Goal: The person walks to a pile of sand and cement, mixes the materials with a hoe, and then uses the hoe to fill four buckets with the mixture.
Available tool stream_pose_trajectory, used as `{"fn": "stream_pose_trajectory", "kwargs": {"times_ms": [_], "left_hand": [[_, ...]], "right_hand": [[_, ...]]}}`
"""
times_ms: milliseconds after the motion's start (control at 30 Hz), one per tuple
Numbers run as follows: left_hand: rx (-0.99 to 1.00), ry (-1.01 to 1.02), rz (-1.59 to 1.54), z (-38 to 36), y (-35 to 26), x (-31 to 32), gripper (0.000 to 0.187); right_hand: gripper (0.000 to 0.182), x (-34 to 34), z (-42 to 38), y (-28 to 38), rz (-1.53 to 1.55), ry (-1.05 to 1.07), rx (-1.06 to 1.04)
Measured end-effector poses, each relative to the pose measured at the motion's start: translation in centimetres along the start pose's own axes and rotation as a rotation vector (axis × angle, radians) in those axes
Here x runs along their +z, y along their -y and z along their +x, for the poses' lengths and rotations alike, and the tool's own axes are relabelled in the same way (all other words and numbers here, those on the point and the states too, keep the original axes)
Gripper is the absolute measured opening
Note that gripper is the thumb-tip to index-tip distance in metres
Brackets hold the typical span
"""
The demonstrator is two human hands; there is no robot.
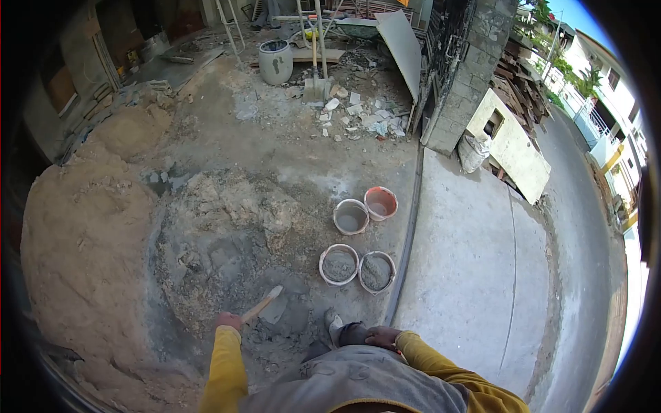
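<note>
My left hand [229, 320] is closed around the wooden handle of a shovel [261, 304], whose blade rests in the wet grey mortar [289, 316] in front of me. At my right thigh is my right hand [383, 336], low beside my knee; its fingers are too dark and small to make out. Ahead and to the right stand two buckets holding grey mix, one [339, 265] touching the other [376, 272]. Behind them are a bucket with smooth grey contents [351, 217] and a reddish bucket [381, 203].
A large sand pile [89, 255] lies at the left. Farther off are a white barrel [275, 62], another shovel [316, 88] standing upright and broken rubble [365, 113]. A block wall [470, 82] and a white sack [474, 152] are at the right, beside the pavement.
</note>
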State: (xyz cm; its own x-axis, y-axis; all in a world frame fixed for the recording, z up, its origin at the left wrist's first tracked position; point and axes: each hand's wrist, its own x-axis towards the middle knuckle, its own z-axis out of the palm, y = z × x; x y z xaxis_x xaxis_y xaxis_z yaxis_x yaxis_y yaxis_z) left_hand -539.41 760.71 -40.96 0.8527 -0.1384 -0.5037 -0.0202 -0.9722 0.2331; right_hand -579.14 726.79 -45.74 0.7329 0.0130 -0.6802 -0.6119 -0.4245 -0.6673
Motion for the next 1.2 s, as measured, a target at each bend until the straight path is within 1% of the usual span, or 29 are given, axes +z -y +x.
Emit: {"fn": "stream_pose_trajectory", "kwargs": {"times_ms": [33,100,200,267,333,367,400,467,500,533,600,633,667,700,733,767,800,833,867,900,933,967,1000,1033,1067,1100,1133,1167,1200], "left_hand": [[0.008,0.009,0.008,-0.5,-0.5,-0.4,0.038],[-0.067,-0.099,0.110,-1.3,-1.6,-1.0,0.036],[-0.042,-0.161,0.123,0.3,-0.3,0.4,0.034],[-0.085,-0.148,0.122,-1.2,-1.7,-0.6,0.035],[-0.134,-0.135,0.125,-1.7,-2.2,-1.0,0.035],[-0.160,-0.143,0.112,-1.5,-2.2,-0.9,0.036],[-0.187,-0.149,0.100,-1.2,-2.2,-0.8,0.036],[-0.250,-0.116,0.058,-3.7,-4.1,-2.6,0.036],[-0.302,-0.082,0.012,-4.2,-5.4,-3.3,0.036],[-0.307,-0.087,0.018,-3.2,-4.8,-2.3,0.036],[-0.292,-0.289,0.081,-1.3,-2.1,-0.2,0.035],[-0.295,-0.281,0.107,-1.0,-2.4,-0.7,0.035],[-0.241,-0.205,0.049,-1.1,-2.6,-1.1,0.033],[-0.190,-0.122,-0.007,-1.3,-2.6,-1.3,0.032],[-0.167,-0.095,0.146,2.1,-1.0,-0.2,0.030],[-0.142,-0.059,0.304,4.8,1.3,1.2,0.028],[-0.078,-0.147,0.152,3.1,-3.4,-0.6,0.023],[0.052,-0.172,-0.221,3.4,-5.5,-1.7,0.020],[0.411,-0.270,-0.495,2.1,-9.3,-3.6,0.017],[0.491,-0.333,-0.747,-3.2,-18.1,-8.3,0.016],[0.697,-0.448,-0.770,-8.4,-25.0,-13.2,0.020],[0.932,-0.540,-0.895,-11.6,-28.7,-16.8,0.034],[1.298,-0.643,-0.910,-14.1,-31.6,-20.5,0.049],[1.549,-0.603,-1.202,-17.3,-33.6,-23.9,0.056],[1.007,-1.457,-1.164,-21.2,-41.0,-25.6,0.058],[1.723,-1.139,-1.219,-23.0,-40.9,-27.1,0.058],[1.938,-0.926,-1.123,-24.6,-40.2,-27.3,0.058],[2.002,-0.821,-1.048,-25.7,-40.5,-27.2,0.058],[2.011,-0.774,-1.002,-26.3,-40.8,-26.7,0.058]], "right_hand": [[0.048,-0.1,1.1,-2.6,-0.049,-0.020,0.111],[0.049,-2.0,-1.3,-2.0,-0.136,-0.174,0.156],[0.050,-2.8,-2.1,-1.7,-0.179,-0.186,0.191],[0.045,-2.5,-1.7,-0.2,-0.156,-0.178,0.168],[0.041,-1.9,-0.4,0.4,-0.335,-0.146,0.076],[0.038,-1.9,0.1,0.8,-0.325,-0.148,0.021],[0.038,-2.0,1.1,0.6,-0.325,-0.142,0.014],[0.043,-2.9,3.6,-0.3,-0.283,-0.007,-0.035],[0.041,-4.2,3.0,0.8,-0.282,-0.009,-0.004],[0.041,-5.6,3.6,0.4,-0.278,-0.006,-0.011],[0.038,-7.6,4.4,-0.9,-0.270,-0.129,-0.075],[0.045,-9.1,5.2,-1.8,-0.190,-0.082,0.099],[0.048,-10.7,5.8,-3.1,-0.155,-0.057,0.076],[0.046,-11.8,6.1,-4.6,-0.187,-0.131,0.083],[0.040,-13.2,5.3,-4.4,-0.169,-0.213,0.130],[0.041,-14.6,5.4,-5.4,-0.139,-0.232,0.132],[0.043,-16.1,5.1,-5.7,-0.098,-0.230,0.170],[0.045,-17.6,4.9,-5.9,-0.087,-0.224,0.214],[0.044,-18.8,4.9,-6.4,-0.098,-0.241,0.239],[0.042,-19.9,4.6,-6.4,-0.137,-0.278,0.265],[0.040,-20.7,4.5,-6.7,-0.155,-0.313,0.282],[0.040,-21.7,4.2,-6.0,-0.169,-0.316,0.293],[0.040,-22.3,4.5,-6.1,-0.167,-0.326,0.288],[0.037,-22.8,4.8,-5.8,-0.178,-0.357,0.234],[0.036,-23.3,5.4,-5.3,-0.151,-0.368,0.201],[0.034,-23.4,5.7,-4.9,-0.121,-0.381,0.167],[0.034,-23.3,6.1,-4.6,-0.121,-0.377,0.173],[0.033,-23.3,6.6,-4.3,-0.063,-0.395,0.146],[0.032,-23.1,6.9,-4.0,-0.001,-0.415,0.117]]}}
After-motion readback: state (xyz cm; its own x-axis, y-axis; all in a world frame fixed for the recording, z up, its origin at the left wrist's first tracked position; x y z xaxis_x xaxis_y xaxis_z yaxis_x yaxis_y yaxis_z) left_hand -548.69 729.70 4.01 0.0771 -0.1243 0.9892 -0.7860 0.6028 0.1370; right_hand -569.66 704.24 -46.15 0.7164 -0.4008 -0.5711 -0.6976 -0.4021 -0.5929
